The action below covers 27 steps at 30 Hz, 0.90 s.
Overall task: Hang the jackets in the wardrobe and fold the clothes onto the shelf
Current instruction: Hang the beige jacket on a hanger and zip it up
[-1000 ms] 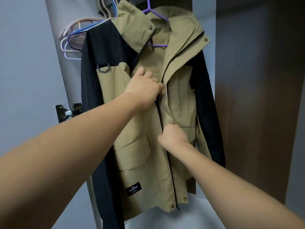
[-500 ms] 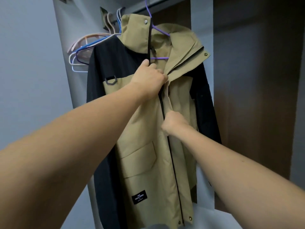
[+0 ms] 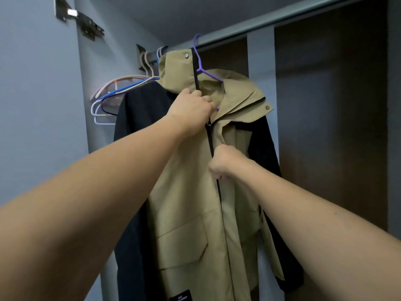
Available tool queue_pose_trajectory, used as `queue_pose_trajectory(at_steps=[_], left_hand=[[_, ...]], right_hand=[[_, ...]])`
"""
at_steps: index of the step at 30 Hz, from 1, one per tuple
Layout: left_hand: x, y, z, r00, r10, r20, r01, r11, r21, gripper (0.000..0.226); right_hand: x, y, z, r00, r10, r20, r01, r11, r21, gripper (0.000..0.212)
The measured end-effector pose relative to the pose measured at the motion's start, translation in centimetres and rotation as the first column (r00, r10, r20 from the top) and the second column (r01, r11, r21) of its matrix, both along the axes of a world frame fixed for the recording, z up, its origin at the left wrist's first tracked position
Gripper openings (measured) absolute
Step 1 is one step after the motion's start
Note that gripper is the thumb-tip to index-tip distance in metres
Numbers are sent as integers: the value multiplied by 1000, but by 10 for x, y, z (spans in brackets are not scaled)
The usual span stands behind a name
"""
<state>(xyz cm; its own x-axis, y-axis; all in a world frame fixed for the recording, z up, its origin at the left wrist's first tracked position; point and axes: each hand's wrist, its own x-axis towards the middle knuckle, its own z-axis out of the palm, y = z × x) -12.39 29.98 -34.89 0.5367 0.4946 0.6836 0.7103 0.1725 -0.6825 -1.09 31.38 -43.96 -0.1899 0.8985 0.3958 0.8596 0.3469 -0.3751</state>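
A khaki jacket with black sleeves (image 3: 186, 213) hangs on a purple hanger (image 3: 200, 64) from the wardrobe rail (image 3: 282, 25). Its front zip is closed up to chest height. My left hand (image 3: 191, 114) grips the jacket's front at the top of the zip, just under the collar. My right hand (image 3: 223, 164) pinches the fabric beside the zip line lower down. Its fingertips are hidden behind the fist.
Several empty hangers (image 3: 117, 94) in pink, white and blue hang at the left end of the rail. The grey wardrobe side panel (image 3: 93, 61) carries a metal hinge (image 3: 86, 25). Dark brown back panels (image 3: 329, 127) fill the wardrobe's right side.
My left hand has travelled up the jacket front from the chest to just under the collar. My right hand has followed it upward along the zip. The view has tilted up.
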Motion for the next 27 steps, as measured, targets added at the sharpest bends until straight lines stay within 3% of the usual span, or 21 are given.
queue_pose_trajectory(at_steps=[2, 5, 10, 12, 15, 17, 20, 25, 27], left_hand=[[-1, 2, 11, 998, -64, 4, 64, 998, -14, 21], [-7, 3, 27, 996, -88, -34, 85, 993, -76, 18], [-12, 16, 39, 993, 29, -118, -33, 999, -32, 25], [-9, 24, 45, 996, 48, -81, -48, 999, 2, 26], [-6, 23, 70, 998, 33, 56, -39, 993, 113, 26], [-10, 17, 101, 990, -25, 139, -6, 976, 216, 26], [-8, 12, 136, 990, -85, 111, 60, 975, 212, 23], [4, 24, 130, 962, -203, 185, 183, 975, 123, 20], [2, 25, 133, 946, -250, 208, 225, 965, 138, 21]], right_hand=[[2, 1, 19, 993, 9, -116, 5, 993, 120, 11], [-3, 5, 36, 990, -3, -140, 35, 974, 225, 21], [-11, 10, 29, 996, -27, -83, 38, 990, 138, 32], [-9, 11, 25, 998, -37, -51, 42, 994, 105, 34], [-4, 9, 23, 998, -52, 38, 50, 998, 38, 4], [-2, 7, 22, 994, -42, 97, 45, 999, -20, 13], [1, 4, 38, 989, -3, 146, 9, 999, -44, 17], [-2, 5, 100, 994, -29, -102, 56, 958, 281, 32], [-6, 9, 118, 991, -33, -132, 74, 945, 319, 22]])
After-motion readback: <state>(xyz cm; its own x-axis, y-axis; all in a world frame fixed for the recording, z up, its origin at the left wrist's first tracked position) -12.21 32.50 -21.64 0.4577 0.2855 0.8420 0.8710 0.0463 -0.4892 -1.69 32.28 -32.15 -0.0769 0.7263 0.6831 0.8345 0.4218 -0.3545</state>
